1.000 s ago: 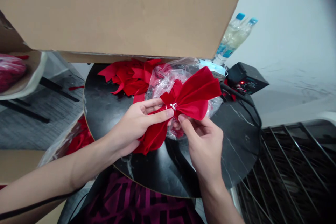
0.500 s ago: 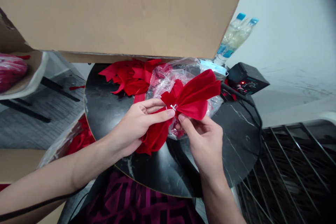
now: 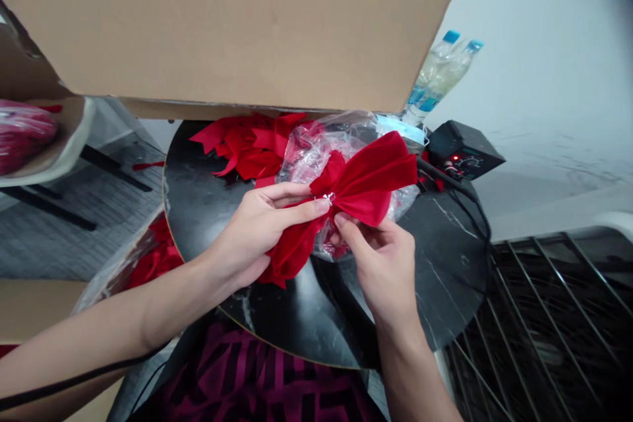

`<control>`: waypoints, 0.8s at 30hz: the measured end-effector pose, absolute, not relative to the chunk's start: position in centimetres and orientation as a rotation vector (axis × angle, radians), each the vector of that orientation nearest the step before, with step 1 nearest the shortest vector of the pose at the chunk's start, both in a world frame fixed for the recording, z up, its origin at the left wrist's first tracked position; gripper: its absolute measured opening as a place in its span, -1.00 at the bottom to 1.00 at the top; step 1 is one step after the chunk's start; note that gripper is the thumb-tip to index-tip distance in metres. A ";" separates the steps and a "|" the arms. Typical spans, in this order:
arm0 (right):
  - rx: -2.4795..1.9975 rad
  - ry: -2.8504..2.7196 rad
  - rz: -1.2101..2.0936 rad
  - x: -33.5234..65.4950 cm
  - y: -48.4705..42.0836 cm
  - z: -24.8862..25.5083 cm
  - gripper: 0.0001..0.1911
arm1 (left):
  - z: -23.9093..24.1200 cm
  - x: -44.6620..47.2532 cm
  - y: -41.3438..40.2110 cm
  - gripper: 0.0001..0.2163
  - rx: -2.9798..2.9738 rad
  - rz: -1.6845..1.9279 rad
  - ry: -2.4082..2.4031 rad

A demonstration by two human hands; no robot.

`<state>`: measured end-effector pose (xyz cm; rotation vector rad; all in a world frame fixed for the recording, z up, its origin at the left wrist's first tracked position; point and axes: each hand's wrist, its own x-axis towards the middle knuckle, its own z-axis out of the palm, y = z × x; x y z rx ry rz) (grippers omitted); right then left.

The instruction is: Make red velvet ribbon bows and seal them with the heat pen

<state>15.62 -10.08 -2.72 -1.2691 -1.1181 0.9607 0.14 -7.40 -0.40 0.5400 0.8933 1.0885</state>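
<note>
Above a round black marble table (image 3: 440,290) I hold a red fabric bow (image 3: 368,181), gathered at its middle by a small silver wire tie (image 3: 328,198). My left hand (image 3: 252,234) pinches the bow's centre from the left, its lower wing bunched under the palm. From below, my right hand (image 3: 383,264) pinches the same centre with thumb and forefinger. Behind the bow lies a clear plastic bag (image 3: 316,145) with red pieces inside.
A heap of red fabric pieces (image 3: 242,145) lies at the table's back left. A large cardboard box (image 3: 222,26) overhangs the table. Two water bottles (image 3: 440,76) and a black device with a red light (image 3: 462,148) and cable stand at the right. A wire rack (image 3: 554,323) is lower right.
Both hands and the bow have shifted slightly right with the view; the grip at the bow's centre is unchanged.
</note>
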 end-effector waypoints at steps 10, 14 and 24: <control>-1.452 -1.965 -0.130 19.8 -12.6 5.1 -0.84 | -1.3 -1.1 -7.8 -0.75 0.907 1.118 0.960; -1.178 -2.330 -0.404 18.8 -9.1 5.7 -0.74 | -1.0 -1.2 -8.0 -0.74 1.052 1.138 1.004; -1.068 -2.453 -0.058 18.4 -6.9 4.9 -0.92 | -0.1 -1.4 -7.8 -0.68 1.131 1.059 1.036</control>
